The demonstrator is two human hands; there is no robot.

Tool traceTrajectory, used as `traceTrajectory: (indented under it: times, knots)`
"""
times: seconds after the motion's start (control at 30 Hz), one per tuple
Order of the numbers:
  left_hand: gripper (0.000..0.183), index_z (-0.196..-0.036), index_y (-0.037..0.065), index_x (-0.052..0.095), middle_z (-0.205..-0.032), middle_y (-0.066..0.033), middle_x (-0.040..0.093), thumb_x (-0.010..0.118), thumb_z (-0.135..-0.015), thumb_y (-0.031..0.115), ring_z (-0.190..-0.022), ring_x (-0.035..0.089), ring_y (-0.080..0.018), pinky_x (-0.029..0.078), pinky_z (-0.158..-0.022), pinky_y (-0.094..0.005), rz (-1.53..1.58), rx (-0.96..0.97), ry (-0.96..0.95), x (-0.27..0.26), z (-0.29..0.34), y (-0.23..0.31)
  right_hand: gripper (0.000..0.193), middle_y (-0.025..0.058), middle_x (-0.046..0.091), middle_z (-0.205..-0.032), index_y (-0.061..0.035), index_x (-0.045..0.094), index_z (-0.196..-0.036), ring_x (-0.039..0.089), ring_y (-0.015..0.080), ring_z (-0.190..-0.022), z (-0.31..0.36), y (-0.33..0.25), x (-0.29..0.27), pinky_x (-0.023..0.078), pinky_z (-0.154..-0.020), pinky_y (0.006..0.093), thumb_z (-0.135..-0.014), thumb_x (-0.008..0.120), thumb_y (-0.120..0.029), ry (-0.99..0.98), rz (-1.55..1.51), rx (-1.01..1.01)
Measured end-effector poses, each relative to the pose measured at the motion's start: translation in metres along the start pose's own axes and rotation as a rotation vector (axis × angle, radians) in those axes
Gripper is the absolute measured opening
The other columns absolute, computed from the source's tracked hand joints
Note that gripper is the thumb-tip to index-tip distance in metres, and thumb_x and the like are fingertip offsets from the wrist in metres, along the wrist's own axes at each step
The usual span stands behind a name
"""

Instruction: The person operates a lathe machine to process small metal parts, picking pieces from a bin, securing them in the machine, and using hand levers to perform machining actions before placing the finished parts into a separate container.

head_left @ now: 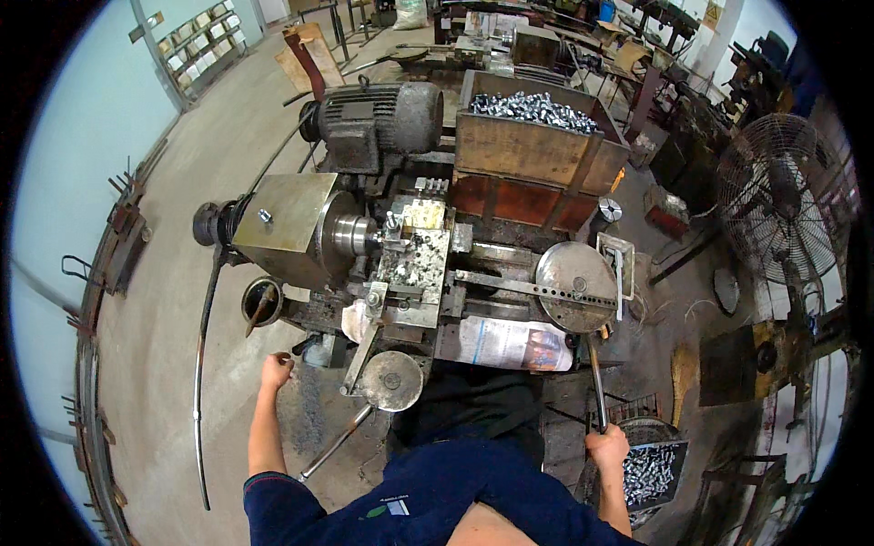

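Observation:
My right hand (608,446) is wrapped round the lower end of a long metal lever (597,382). The lever runs up to the large round disc (575,284) at the right end of a small lathe. My left hand (278,369) hangs in the air left of the machine, below a dark pot with a brush (263,301). Its fingers are curled together, and anything between them is too small to make out. Between my hands lie the metal-chip-covered slide (414,273), the spindle chuck (350,235) and a smaller disc (392,380) with its own lever (337,443).
Behind the lathe sit a motor (382,118) and a wooden box (528,150) heaped with small metal parts. More parts fill a tray (651,473) beside my right forearm. A caged fan (783,196) stands at right; a thin upright rod (198,391) is at left.

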State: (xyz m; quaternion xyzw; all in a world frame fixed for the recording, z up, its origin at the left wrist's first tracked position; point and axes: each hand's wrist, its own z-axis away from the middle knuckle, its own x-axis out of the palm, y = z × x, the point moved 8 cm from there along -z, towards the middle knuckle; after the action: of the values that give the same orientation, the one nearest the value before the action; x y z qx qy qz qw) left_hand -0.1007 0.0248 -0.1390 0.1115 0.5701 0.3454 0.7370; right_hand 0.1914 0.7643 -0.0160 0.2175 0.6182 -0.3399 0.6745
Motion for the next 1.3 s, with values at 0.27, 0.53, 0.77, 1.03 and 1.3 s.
traceTrajectory:
  times: [0.27,0.53,0.77,1.03,1.3]
  knots:
    - [0.048,-0.115,0.005,0.055,-0.100,-0.0200,0.062,0.064,-0.073,0.026,-0.095,0.059,-0.0321,0.047,-0.083,-0.0381,-0.279,0.059,0.083,-0.008,-0.015,0.009,0.036,0.0202,0.064,-0.086,-0.0009,0.064,-0.074,0.063,0.0351,-0.082,-0.076,0.043,-0.021,0.050,-0.074,0.0414,-0.057,0.060,-0.033,-0.086,0.243,0.173]
    - [0.047,-0.102,0.005,0.058,-0.093,-0.0193,0.063,0.058,-0.076,0.045,-0.090,0.061,-0.0338,0.048,-0.078,-0.0408,-0.612,0.126,-0.024,0.031,-0.021,0.056,0.034,0.0115,0.062,-0.106,-0.0091,0.062,-0.099,0.057,0.0278,-0.103,-0.214,0.042,-0.077,0.038,-0.091,0.0484,-0.070,0.055,-0.026,0.022,0.420,0.271]
    - [0.046,-0.090,0.003,0.059,-0.081,-0.0189,0.064,0.055,-0.077,0.047,-0.079,0.063,-0.0349,0.050,-0.069,-0.0436,-0.330,-0.092,0.270,0.088,-0.026,0.014,0.030,0.0081,0.061,-0.108,-0.0094,0.062,-0.100,0.052,0.0281,-0.108,-0.247,0.038,-0.071,0.031,-0.093,0.0551,-0.078,0.048,-0.025,0.155,0.429,0.283]
    - [0.038,-0.098,0.005,0.054,-0.094,-0.0185,0.063,0.057,-0.079,0.037,-0.089,0.061,-0.0342,0.049,-0.074,-0.0436,-0.667,0.141,0.010,0.067,-0.040,0.023,0.062,0.0098,0.045,-0.128,-0.0118,0.045,-0.123,0.033,0.0301,-0.126,-0.228,0.040,-0.055,0.022,-0.100,0.0584,-0.064,0.059,-0.022,0.276,0.306,0.165]
    - [0.038,-0.104,0.000,0.057,-0.078,-0.0161,0.064,0.064,-0.074,0.022,-0.066,0.064,-0.0234,0.050,-0.063,-0.0363,-0.101,0.026,-0.356,0.026,-0.004,-0.006,0.061,0.0151,0.050,-0.123,-0.0066,0.055,-0.112,0.042,0.0319,-0.119,-0.160,-0.153,-0.117,0.033,-0.099,0.0430,-0.052,0.062,-0.013,0.519,-0.203,-0.629]
